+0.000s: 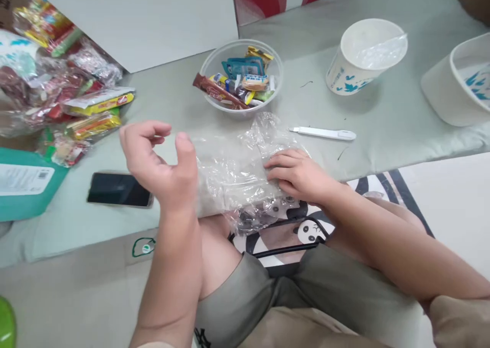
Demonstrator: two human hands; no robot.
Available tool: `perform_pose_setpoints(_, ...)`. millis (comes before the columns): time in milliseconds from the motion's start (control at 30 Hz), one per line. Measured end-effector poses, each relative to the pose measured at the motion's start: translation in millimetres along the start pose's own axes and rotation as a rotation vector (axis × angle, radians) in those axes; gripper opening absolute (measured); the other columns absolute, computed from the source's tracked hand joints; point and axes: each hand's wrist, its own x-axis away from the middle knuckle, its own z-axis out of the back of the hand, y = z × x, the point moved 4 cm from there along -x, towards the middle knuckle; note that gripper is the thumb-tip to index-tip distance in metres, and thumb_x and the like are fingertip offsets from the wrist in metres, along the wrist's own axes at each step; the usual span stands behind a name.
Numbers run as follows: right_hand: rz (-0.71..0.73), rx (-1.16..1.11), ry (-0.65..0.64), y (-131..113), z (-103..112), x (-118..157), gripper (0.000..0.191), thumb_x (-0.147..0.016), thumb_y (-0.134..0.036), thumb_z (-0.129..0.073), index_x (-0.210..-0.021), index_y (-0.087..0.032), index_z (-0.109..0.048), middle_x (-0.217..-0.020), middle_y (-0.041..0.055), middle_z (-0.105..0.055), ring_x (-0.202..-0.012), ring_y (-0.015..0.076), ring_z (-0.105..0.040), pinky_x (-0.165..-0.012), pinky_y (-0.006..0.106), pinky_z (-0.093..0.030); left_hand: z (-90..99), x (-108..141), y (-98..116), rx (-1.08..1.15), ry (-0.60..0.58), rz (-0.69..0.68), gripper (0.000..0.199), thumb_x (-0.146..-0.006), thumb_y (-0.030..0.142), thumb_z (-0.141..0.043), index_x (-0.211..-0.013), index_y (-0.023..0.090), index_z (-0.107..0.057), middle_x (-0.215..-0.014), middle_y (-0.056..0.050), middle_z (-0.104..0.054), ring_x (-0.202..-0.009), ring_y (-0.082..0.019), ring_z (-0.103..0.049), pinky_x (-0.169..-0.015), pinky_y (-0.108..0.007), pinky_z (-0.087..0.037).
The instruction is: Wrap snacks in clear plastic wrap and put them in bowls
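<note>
A crumpled clear plastic bag (237, 172) lies flat at the front edge of the cloth-covered surface, partly hanging over it. My right hand (296, 173) rests on the bag's right side with fingers spread a little. Raised left of the bag, my left hand (158, 159) has its fingers curled but apart from the thumb, and nothing shows in it. Behind the bag stands a clear round bowl (281, 80) of wrapped snacks. To the right of the bag lies a white utility knife (323, 132).
Many packaged snacks (92, 103) are heaped at the left, beside a teal pouch (23, 184). A black phone (119, 189) lies under my left wrist's side. A paper cup (346, 77) holding plastic and a white container (440, 90) stand at the right.
</note>
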Motion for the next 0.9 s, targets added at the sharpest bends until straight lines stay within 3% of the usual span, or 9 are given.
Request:
perform_pose_setpoints(67,0.052,0.011,-0.006,0.0,-0.9,1.1,0.024,-0.095,-0.015,-0.054,-0.102,-0.023,-0.076,-0.119,0.0065,-0.077,-0.118,0.0280,-0.065,-0.098,0.046,-0.048,-7.6,-3.3,10.6,-0.023,-0.204,0.049,0.014,-0.085,0.037,-0.061,-0.093,0.025,-0.061,-0.092,-0.005,-0.065,-0.091,-0.023,-0.064,-0.086,-0.041,-0.052)
perform_pose_setpoints(200,0.144,0.068,0.008,-5.8,0.1,5.8,0.019,-0.097,-0.015,-0.056,-0.098,-0.024,-0.073,-0.116,0.0033,-0.078,-0.117,0.0263,-0.064,-0.096,0.043,-0.045,-46.3,4.5,29.5,-0.247,-0.880,0.182,0.035,-0.079,0.050,-0.072,-0.100,0.022,-0.068,-0.119,-0.011,-0.073,-0.121,-0.033,-0.065,-0.106,-0.047,-0.049)
perform_pose_setpoints(333,0.146,0.141,0.100,-9.4,4.5,10.0,0.018,-0.098,-0.015,-0.055,-0.092,-0.023,-0.071,-0.115,0.0043,-0.077,-0.112,0.0259,-0.065,-0.092,0.042,-0.047,-70.6,11.0,30.7,-0.210,-1.082,0.250,0.025,-0.077,0.044,-0.075,-0.076,0.020,-0.067,-0.083,-0.006,-0.073,-0.091,-0.028,-0.069,-0.086,-0.042,-0.054)
perform_pose_setpoints(400,0.108,0.141,0.200,-8.1,11.4,11.2,0.017,-0.096,-0.014,-0.055,-0.095,-0.024,-0.069,-0.112,0.0052,-0.076,-0.108,0.0254,-0.066,-0.089,0.042,-0.049,-73.9,12.9,23.8,-0.051,-1.073,0.299,0.019,-0.080,0.034,-0.070,-0.068,0.020,-0.063,-0.067,-0.001,-0.066,-0.073,-0.020,-0.065,-0.071,-0.035,-0.052)
perform_pose_setpoints(467,0.008,0.111,0.364,-2.8,22.7,13.2,0.018,-0.093,-0.013,-0.057,-0.102,-0.025,-0.067,-0.108,0.0063,-0.073,-0.103,0.0247,-0.067,-0.088,0.042,-0.051,-72.0,12.5,14.4,0.187,-0.985,0.366,0.017,-0.082,0.031,-0.066,-0.071,0.020,-0.061,-0.067,0.000,-0.067,-0.065,-0.015,-0.064,-0.062,-0.029,-0.049)
perform_pose_setpoints(633,-0.362,-0.096,0.707,24.7,37.7,24.8,0.026,-0.094,-0.026,-0.061,-0.119,-0.028,-0.063,-0.117,0.0103,-0.066,-0.113,0.0277,-0.066,-0.094,0.048,-0.057,-60.8,2.9,-10.9,0.673,-0.560,0.510,0.029,-0.082,0.047,-0.075,-0.083,0.025,-0.056,-0.072,0.001,-0.072,-0.048,-0.010,-0.061,-0.039,-0.023,-0.037)
perform_pose_setpoints(700,-0.438,-0.305,0.720,34.1,30.4,27.0,0.037,-0.098,-0.038,-0.058,-0.135,-0.032,-0.055,-0.131,0.0112,-0.063,-0.122,0.0285,-0.065,-0.094,0.049,-0.059,-58.1,-2.4,-15.9,0.827,-0.382,0.534,0.035,-0.080,0.049,-0.079,-0.083,0.025,-0.053,-0.068,0.002,-0.073,-0.042,-0.010,-0.059,-0.034,-0.023,-0.030)
perform_pose_setpoints(800,-0.491,-0.622,0.603,36.8,14.0,23.9,0.059,-0.099,-0.051,-0.054,-0.153,-0.040,-0.034,-0.142,0.0101,-0.060,-0.121,0.0262,-0.069,-0.091,0.047,-0.063,-56.7,-8.2,-17.2,0.957,-0.203,0.525,0.042,-0.076,0.046,-0.085,-0.082,0.025,-0.049,-0.064,0.003,-0.073,-0.038,-0.010,-0.057,-0.030,-0.023,-0.024)
perform_pose_setpoints(900,-0.570,-0.799,0.422,28.3,3.6,17.9,0.084,-0.095,-0.053,-0.063,-0.163,-0.042,-0.015,-0.125,0.0072,-0.072,-0.098,0.0230,-0.075,-0.082,0.044,-0.065,-58.0,-8.9,-16.0,0.967,-0.140,0.504,0.038,-0.079,0.040,-0.083,-0.082,0.024,-0.048,-0.061,0.003,-0.073,-0.036,-0.010,-0.057,-0.029,-0.022,-0.024)
